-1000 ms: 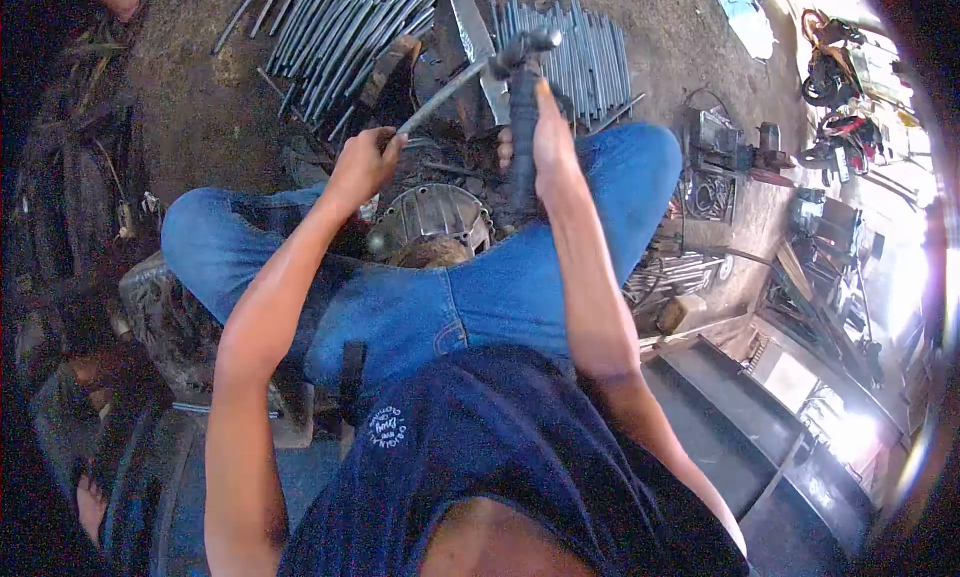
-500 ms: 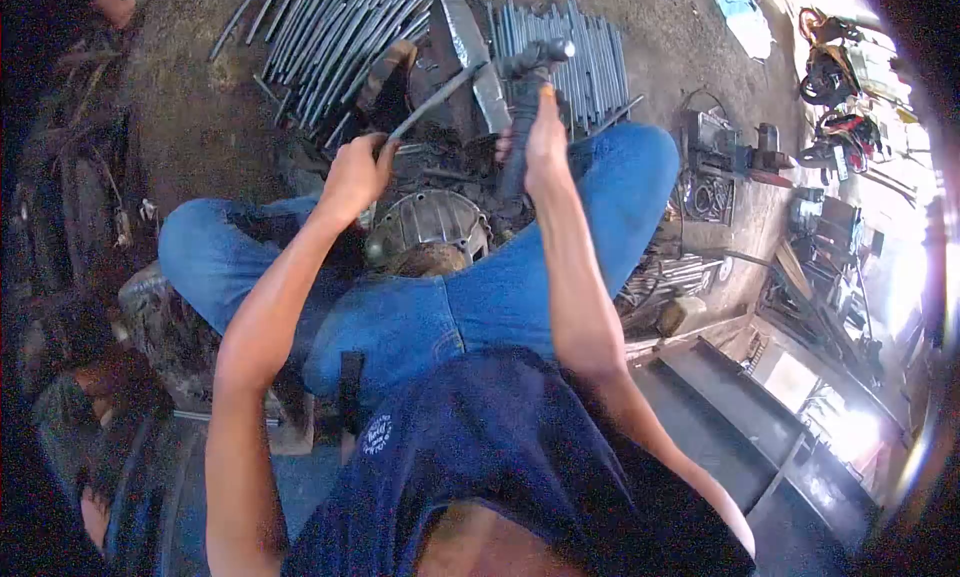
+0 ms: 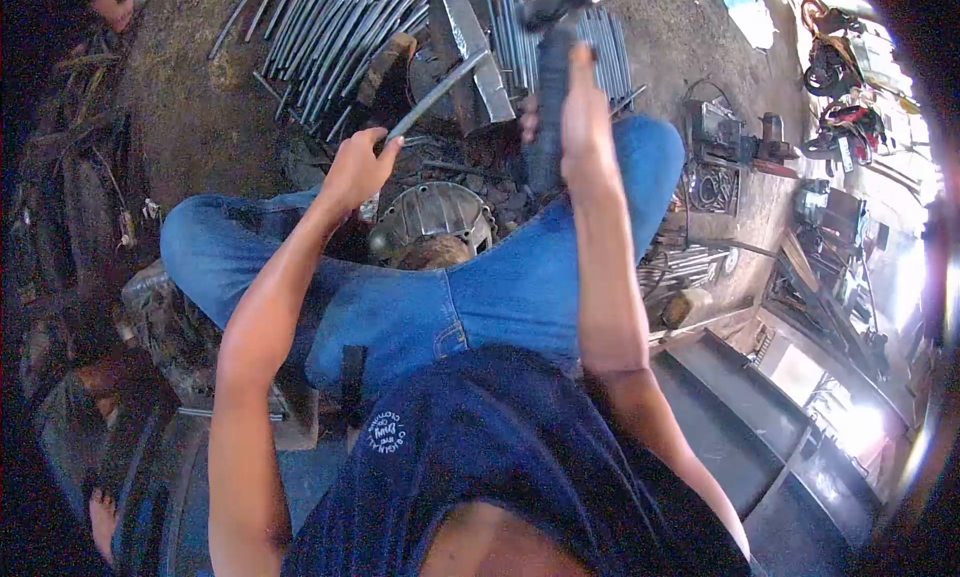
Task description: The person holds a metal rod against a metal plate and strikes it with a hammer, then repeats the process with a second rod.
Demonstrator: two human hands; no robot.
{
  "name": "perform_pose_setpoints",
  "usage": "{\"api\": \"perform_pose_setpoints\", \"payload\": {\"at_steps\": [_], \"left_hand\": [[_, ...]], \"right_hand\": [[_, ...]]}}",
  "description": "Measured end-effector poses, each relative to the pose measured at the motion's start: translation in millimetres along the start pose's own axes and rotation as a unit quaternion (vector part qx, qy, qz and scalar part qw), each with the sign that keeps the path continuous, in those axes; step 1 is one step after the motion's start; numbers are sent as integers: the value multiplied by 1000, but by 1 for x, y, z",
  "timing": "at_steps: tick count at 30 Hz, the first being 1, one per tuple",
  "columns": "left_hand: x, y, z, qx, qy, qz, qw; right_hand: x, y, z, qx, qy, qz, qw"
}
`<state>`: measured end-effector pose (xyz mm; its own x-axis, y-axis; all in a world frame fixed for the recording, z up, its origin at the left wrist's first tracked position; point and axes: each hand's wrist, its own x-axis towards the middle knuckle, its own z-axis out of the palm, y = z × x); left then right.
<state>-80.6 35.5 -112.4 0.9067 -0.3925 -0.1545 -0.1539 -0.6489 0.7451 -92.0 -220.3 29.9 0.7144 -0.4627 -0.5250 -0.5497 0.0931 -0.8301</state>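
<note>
My left hand [image 3: 358,167] is closed round the near end of a grey metal rod [image 3: 437,95]. The rod's far end lies on or just over the edge of an upright metal bar [image 3: 474,52]. My right hand [image 3: 582,127] grips the dark, thick handle of a hammer [image 3: 548,97]. The hammer's head is raised beyond the bar, to its right, apart from the rod, and is blurred. Between my knees sits a round ribbed metal casing [image 3: 435,217].
Bundles of rods [image 3: 335,42] lie on the ground ahead, left and right of the bar. A metal vise-like tool [image 3: 715,132] stands at the right, with motorbikes [image 3: 835,142] beyond. Another person's foot [image 3: 103,517] shows at the lower left.
My right hand and the hammer have moved up and to the right, away from the bar. The rod in my left hand has shifted slightly and its far end sits a little higher in view.
</note>
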Motion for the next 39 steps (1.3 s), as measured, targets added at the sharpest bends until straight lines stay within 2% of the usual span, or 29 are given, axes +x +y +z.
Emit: {"api": "perform_pose_setpoints", "payload": {"at_steps": [1, 3, 4, 6, 8, 9, 10, 11, 12, 14, 15, 18, 20, 22, 23, 26, 28, 30, 31, 32, 34, 35, 37, 39], "left_hand": [[0, 11, -5, -4, -25, -61, 998], [2, 23, -14, -6, -51, -78, 996], [3, 26, -15, -9, -73, -91, 993], [1, 19, -8, -9, -59, -79, 995], [0, 17, -6, 2, -30, -78, 996], [1, 22, -11, 2, -27, -80, 996], [-1, 31, -18, 0, -42, -92, 995], [-1, 38, -22, 0, -59, -98, 993], [9, 33, -22, 2, -52, -87, 995], [-4, 12, -8, 6, -46, -51, 998], [-4, 13, -10, -36, -65, -54, 996], [1, 10, -7, -16, -39, -53, 998], [1, 16, -12, -23, -55, -79, 995], [2, 19, -15, -32, -64, -104, 992], [2, 15, -14, -31, -67, -94, 993], [4, 2, -9, 1, -91, -105, 990], [2, 9, -9, -15, -83, -87, 993], [2, 21, -18, -24, -94, -87, 991], [3, 25, -22, -30, -106, -89, 990], [5, 23, -22, -31, -105, -87, 990], [9, 18, -23, -52, -164, -116, 978], [8, 17, -22, -54, -162, -116, 978], [7, 19, -23, -49, -151, -119, 980], [8, 18, -24, -76, -160, -144, 974]], "right_hand": [[-20, -41, 0, 5, 7, -60, 998], [-30, -91, -3, 39, 20, -252, 967], [-34, -107, 5, 87, 59, -344, 933], [-31, -113, 14, 93, 109, -374, 916], [2, -51, 19, 110, 31, -270, 956], [35, 5, 28, -84, 78, -174, 978], [55, 54, 35, -275, 123, -66, 951], [49, 71, 34, -150, 66, 3, 987], [45, 72, 35, -16, 6, 58, 998], [9, 43, 17, 138, -47, 134, 980], [-1, 46, 12, 86, -16, 125, 988], [-20, 44, -3, 11, -23, 114, 993], [-20, 51, -4, 28, -30, 118, 992], [-14, 62, 3, -18, -38, 87, 995], [-14, 65, 1, 16, -67, 130, 989], [-7, 78, 0, -10, -80, 86, 993], [-11, 80, 3, 21, -95, 83, 992], [-14, 81, 7, 84, -116, 134, 981], [-14, 78, 7, 66, -129, 151, 978], [-13, 76, 6, 66, -128, 149, 978], [-10, 70, 4, 70, -104, 185, 975], [-9, 71, 7, 68, -104, 184, 975], [-8, 70, 16, 61, -40, 184, 980], [-7, 49, 14, 73, -45, 167, 982]]}}
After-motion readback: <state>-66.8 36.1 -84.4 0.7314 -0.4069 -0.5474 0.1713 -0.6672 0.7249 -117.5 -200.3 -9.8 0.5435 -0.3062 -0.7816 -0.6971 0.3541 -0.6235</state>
